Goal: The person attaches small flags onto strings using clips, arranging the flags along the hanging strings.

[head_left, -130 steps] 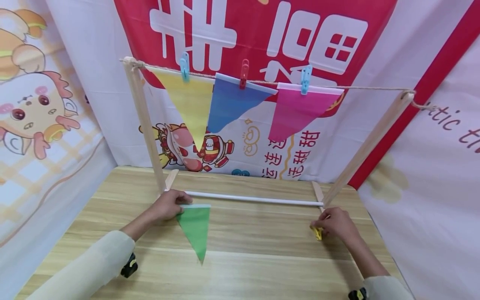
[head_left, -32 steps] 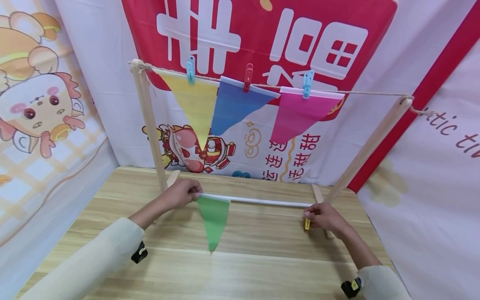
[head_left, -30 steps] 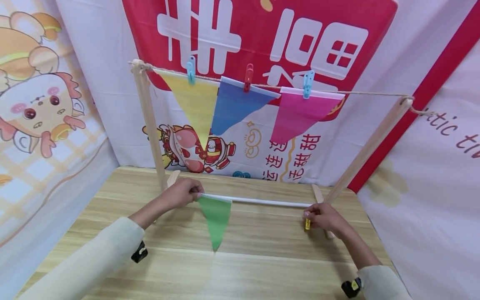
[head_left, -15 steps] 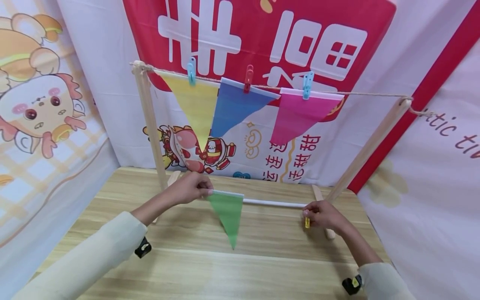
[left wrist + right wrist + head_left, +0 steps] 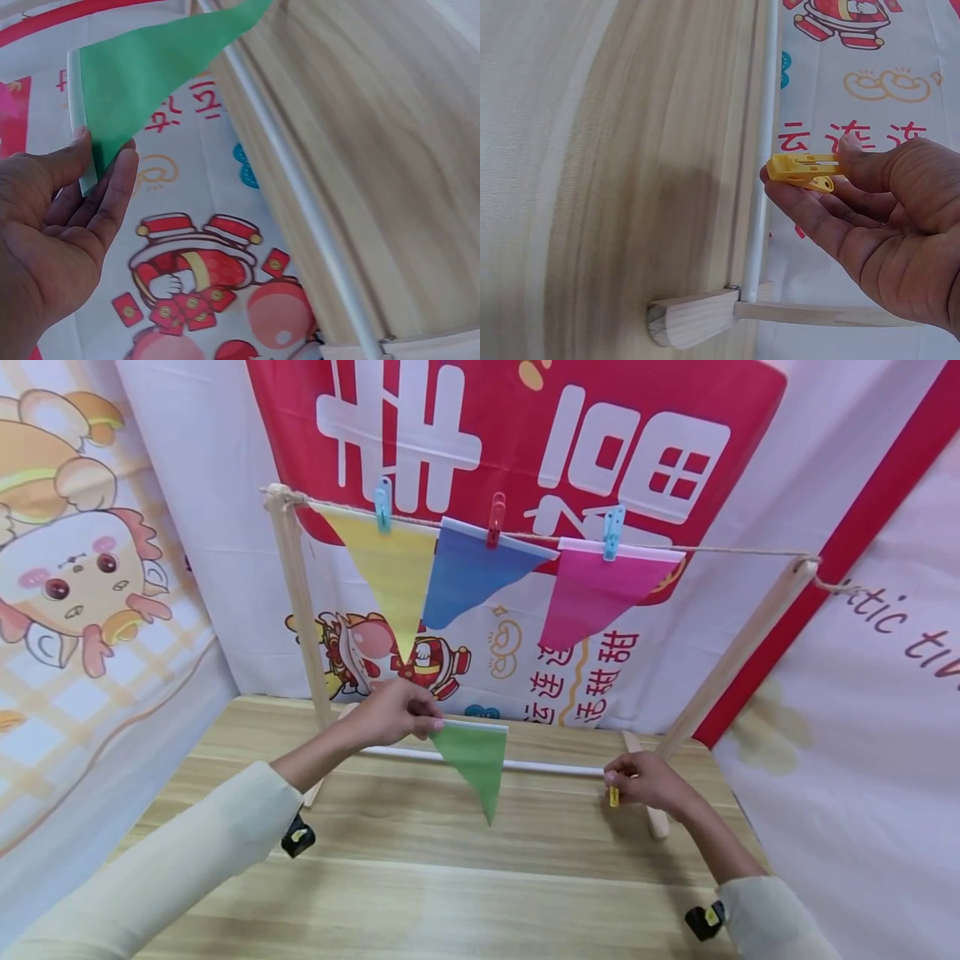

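My left hand [image 5: 393, 712] pinches the white-edged top corner of a green triangular pennant [image 5: 474, 760], whose tip hangs down in front of the white rod. The left wrist view shows thumb and fingers on the pennant's [image 5: 142, 75] white strip. At the right, my right hand [image 5: 651, 781] holds a yellow clothespin [image 5: 804, 169] between thumb and fingers, near the right foot of the wooden frame. Above, a twine line [image 5: 720, 550] carries a yellow pennant [image 5: 386, 568], a blue pennant [image 5: 477, 572] and a pink pennant [image 5: 600, 589], clipped by two light blue clothespins and a red clothespin [image 5: 497, 520].
Two wooden posts, left [image 5: 300, 610] and right [image 5: 738, 652], stand on the wood-grain table [image 5: 465, 902] with the twine tied at their tops. A white rod [image 5: 555, 767] joins them low down. Printed cloth [image 5: 187, 527] hangs close behind.
My left hand has carried the green pennant up and to the right, from low by the left post to above the white rod. My right hand has shifted slightly left and up with the yellow clothespin.
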`<state>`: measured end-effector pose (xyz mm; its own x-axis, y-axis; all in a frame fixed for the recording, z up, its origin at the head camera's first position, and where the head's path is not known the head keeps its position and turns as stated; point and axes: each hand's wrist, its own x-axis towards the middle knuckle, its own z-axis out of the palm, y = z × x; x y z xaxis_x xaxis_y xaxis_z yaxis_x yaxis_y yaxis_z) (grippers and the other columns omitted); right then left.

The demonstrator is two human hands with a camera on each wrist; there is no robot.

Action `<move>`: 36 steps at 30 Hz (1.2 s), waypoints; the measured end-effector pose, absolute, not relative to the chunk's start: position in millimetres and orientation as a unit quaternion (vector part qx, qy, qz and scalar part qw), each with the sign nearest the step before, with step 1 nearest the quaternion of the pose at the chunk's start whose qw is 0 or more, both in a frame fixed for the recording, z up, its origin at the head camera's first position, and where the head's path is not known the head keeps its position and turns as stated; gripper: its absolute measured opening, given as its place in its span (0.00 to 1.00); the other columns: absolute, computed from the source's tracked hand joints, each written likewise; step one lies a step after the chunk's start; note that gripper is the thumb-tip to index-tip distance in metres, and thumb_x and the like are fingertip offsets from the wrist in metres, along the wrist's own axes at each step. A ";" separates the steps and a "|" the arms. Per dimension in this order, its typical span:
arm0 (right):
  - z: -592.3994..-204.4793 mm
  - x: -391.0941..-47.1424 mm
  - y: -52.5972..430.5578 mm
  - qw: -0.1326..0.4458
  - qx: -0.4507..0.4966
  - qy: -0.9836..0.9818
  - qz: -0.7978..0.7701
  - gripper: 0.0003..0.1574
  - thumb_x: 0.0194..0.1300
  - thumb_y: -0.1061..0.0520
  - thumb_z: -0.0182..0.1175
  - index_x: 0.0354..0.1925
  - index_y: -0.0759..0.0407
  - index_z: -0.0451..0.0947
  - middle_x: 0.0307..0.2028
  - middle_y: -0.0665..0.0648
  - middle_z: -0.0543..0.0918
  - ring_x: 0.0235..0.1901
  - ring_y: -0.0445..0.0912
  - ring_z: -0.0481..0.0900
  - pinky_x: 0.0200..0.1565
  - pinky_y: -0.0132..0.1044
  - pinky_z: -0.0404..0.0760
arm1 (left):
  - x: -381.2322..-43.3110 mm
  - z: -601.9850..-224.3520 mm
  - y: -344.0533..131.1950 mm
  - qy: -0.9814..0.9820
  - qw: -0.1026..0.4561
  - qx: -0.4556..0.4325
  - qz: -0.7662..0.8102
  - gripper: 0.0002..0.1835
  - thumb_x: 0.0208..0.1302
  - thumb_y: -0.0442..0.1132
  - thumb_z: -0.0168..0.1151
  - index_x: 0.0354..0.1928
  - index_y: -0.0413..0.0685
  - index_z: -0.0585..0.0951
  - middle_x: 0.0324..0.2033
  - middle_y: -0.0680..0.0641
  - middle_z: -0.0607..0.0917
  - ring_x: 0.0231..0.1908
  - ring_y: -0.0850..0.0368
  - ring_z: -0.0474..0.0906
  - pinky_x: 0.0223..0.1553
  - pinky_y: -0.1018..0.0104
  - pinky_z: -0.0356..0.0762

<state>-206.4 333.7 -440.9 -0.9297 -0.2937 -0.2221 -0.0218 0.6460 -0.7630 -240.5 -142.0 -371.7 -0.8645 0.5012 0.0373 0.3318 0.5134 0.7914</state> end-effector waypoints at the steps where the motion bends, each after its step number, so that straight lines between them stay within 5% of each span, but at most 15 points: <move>1: -439.7 -207.0 332.9 0.165 -0.090 0.892 -0.412 0.19 0.84 0.62 0.63 0.60 0.80 0.82 0.49 0.73 0.89 0.45 0.52 0.92 0.47 0.45 0.97 | -240.2 -368.6 -140.3 0.863 0.097 0.243 0.433 0.04 0.78 0.36 0.74 0.45 0.44 0.94 0.38 0.46 0.96 0.37 0.52 0.94 0.42 0.60 0.94; 6: -433.3 -209.1 329.0 0.161 -0.100 0.892 -0.410 0.20 0.85 0.63 0.62 0.61 0.82 0.81 0.51 0.76 0.88 0.45 0.51 0.93 0.50 0.49 0.97 | -237.8 -355.7 -132.3 0.860 0.098 0.248 0.436 0.03 0.77 0.34 0.74 0.44 0.44 0.94 0.38 0.45 0.96 0.36 0.55 0.94 0.42 0.59 0.96; 14: -426.3 -212.8 326.0 0.154 -0.121 0.889 -0.414 0.20 0.85 0.64 0.61 0.61 0.83 0.79 0.48 0.74 0.89 0.46 0.52 0.92 0.49 0.45 0.97 | -237.9 -343.6 -120.3 0.854 0.115 0.236 0.449 0.03 0.76 0.33 0.75 0.45 0.40 0.94 0.38 0.42 0.96 0.39 0.44 0.96 0.41 0.60 0.97; 29: -393.7 -220.5 319.1 0.122 -0.133 0.904 -0.388 0.19 0.85 0.59 0.64 0.58 0.77 0.83 0.46 0.71 0.91 0.42 0.49 0.91 0.46 0.45 0.97 | -241.0 -323.4 -105.0 0.848 0.106 0.246 0.458 0.04 0.76 0.33 0.76 0.46 0.40 0.94 0.41 0.42 0.96 0.36 0.53 0.95 0.41 0.59 0.97; 36: -372.8 -222.7 316.1 0.118 -0.117 0.914 -0.369 0.24 0.87 0.54 0.63 0.64 0.74 0.82 0.50 0.70 0.92 0.45 0.52 0.93 0.47 0.40 0.96 | -241.3 -315.0 -99.0 0.848 0.093 0.258 0.453 0.05 0.75 0.36 0.77 0.46 0.41 0.94 0.39 0.43 0.97 0.34 0.54 0.95 0.40 0.60 0.96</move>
<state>-222.7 316.1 -372.8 -0.9448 -0.3013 -0.1289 -0.1273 0.6999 -0.7028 -241.3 -99.0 -315.0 -0.8496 0.5219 0.0759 0.3537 0.4571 0.8160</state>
